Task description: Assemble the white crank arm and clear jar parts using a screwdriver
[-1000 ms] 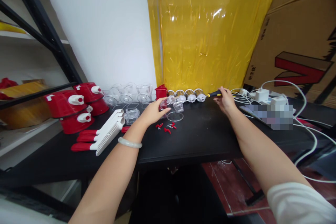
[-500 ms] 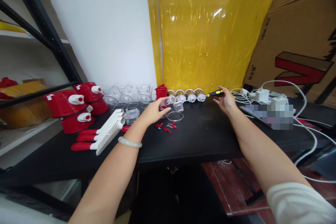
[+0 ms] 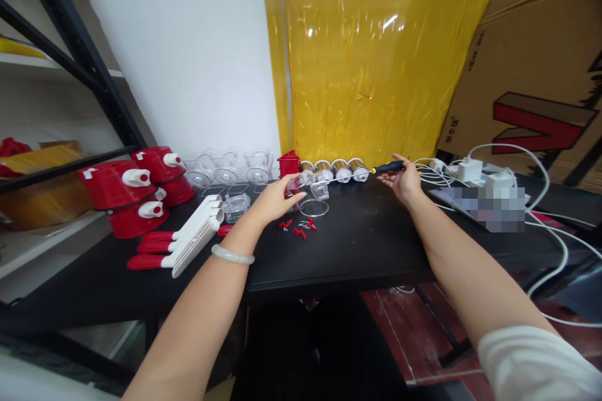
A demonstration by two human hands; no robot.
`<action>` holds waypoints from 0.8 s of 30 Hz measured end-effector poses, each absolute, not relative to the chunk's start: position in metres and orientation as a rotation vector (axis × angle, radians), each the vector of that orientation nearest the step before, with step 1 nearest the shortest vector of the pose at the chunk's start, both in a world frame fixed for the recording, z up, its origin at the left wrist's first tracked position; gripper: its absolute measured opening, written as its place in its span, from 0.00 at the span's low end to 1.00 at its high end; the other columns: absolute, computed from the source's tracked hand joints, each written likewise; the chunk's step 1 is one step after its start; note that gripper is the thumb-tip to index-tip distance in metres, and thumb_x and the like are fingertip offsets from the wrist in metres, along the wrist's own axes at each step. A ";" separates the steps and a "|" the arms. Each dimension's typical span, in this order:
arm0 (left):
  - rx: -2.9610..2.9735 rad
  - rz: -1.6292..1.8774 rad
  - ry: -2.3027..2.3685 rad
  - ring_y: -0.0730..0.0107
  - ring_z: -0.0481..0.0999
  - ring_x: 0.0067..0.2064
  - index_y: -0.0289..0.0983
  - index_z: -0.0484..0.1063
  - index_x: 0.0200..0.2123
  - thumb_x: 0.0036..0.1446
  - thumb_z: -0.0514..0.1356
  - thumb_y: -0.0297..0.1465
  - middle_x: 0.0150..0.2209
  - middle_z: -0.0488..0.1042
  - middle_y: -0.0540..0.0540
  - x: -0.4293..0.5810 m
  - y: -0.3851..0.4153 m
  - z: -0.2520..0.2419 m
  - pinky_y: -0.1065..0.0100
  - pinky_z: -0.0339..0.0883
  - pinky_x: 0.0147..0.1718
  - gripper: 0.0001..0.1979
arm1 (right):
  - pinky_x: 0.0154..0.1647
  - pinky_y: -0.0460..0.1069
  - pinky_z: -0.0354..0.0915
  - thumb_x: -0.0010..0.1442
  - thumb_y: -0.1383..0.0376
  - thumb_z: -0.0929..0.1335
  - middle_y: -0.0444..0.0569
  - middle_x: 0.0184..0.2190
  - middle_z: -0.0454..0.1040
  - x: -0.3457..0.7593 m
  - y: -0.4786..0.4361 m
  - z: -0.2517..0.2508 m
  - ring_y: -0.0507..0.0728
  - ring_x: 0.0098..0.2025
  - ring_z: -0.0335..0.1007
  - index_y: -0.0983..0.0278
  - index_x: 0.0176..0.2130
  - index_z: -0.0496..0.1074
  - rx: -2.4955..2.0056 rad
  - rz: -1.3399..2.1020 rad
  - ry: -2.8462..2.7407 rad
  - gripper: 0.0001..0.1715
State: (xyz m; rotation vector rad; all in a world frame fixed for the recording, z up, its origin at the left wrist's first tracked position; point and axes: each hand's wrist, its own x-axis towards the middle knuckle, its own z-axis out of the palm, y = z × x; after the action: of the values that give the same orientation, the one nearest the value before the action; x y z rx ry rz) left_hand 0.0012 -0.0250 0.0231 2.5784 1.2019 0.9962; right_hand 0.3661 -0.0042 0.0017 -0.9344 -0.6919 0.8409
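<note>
My left hand (image 3: 278, 199) is closed round a clear plastic part (image 3: 318, 187) with some red at its near end, held just above the black table. The shaft of a screwdriver (image 3: 388, 167) with a dark handle reaches into the clear part from the right. My right hand (image 3: 405, 182) grips the handle's end between thumb and fingers, the other fingers partly curled below. The screwdriver's tip is hidden within the clear part. Under my left hand lie a clear ring (image 3: 313, 207), small red levers (image 3: 300, 234) and a few screws (image 3: 305, 224).
Several gold-patterned cylinders (image 3: 341, 170) and a red holder (image 3: 288, 164) stand against the yellow sheet. Clear cups (image 3: 229, 169), red-and-white housings (image 3: 125, 185) and white parts with red handles (image 3: 195, 232) are on the left. White chargers (image 3: 469, 169), cables and a tablet (image 3: 463, 205) are on the right.
The screwdriver handle has turned: its yellow marks no longer face me. The fingers of my right hand have shifted slightly, while my left hand stays in place.
</note>
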 end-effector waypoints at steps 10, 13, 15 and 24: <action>2.575 0.994 1.206 0.53 0.74 0.56 0.40 0.63 0.62 0.60 0.60 0.45 0.56 0.74 0.40 0.002 -0.026 0.024 0.55 0.66 0.55 0.30 | 0.11 0.41 0.51 0.57 0.45 0.68 0.31 0.12 0.50 0.370 0.006 -0.005 0.45 0.10 0.45 0.59 0.29 0.56 -0.875 0.680 -0.756 0.25; 2.578 0.994 1.207 0.53 0.75 0.56 0.40 0.63 0.62 0.60 0.59 0.45 0.56 0.74 0.40 0.002 -0.026 0.024 0.55 0.66 0.55 0.30 | 0.11 0.42 0.51 0.57 0.41 0.66 0.33 0.13 0.52 0.371 0.006 -0.004 0.46 0.11 0.47 0.59 0.29 0.56 -0.921 0.666 -0.711 0.27; 2.583 0.998 1.196 0.54 0.74 0.56 0.41 0.63 0.62 0.60 0.59 0.45 0.57 0.74 0.41 0.001 -0.026 0.024 0.55 0.66 0.55 0.29 | 0.12 0.43 0.55 0.60 0.40 0.60 0.36 0.13 0.58 0.371 0.005 -0.002 0.48 0.12 0.55 0.59 0.30 0.59 -0.958 0.746 -0.667 0.27; 2.587 0.995 1.201 0.54 0.74 0.56 0.40 0.63 0.62 0.60 0.59 0.45 0.56 0.74 0.41 0.001 -0.026 0.023 0.56 0.66 0.55 0.29 | 0.24 0.44 0.66 0.61 0.56 0.62 0.42 0.26 0.74 0.368 -0.002 0.001 0.52 0.25 0.75 0.60 0.38 0.67 -0.872 0.846 -0.700 0.11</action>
State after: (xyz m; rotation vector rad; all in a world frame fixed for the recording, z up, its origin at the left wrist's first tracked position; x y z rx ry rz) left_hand 0.0014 -0.0255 0.0233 2.5871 1.2005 0.9953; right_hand 0.3675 -0.0019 0.0015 -0.8718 -0.7002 0.8455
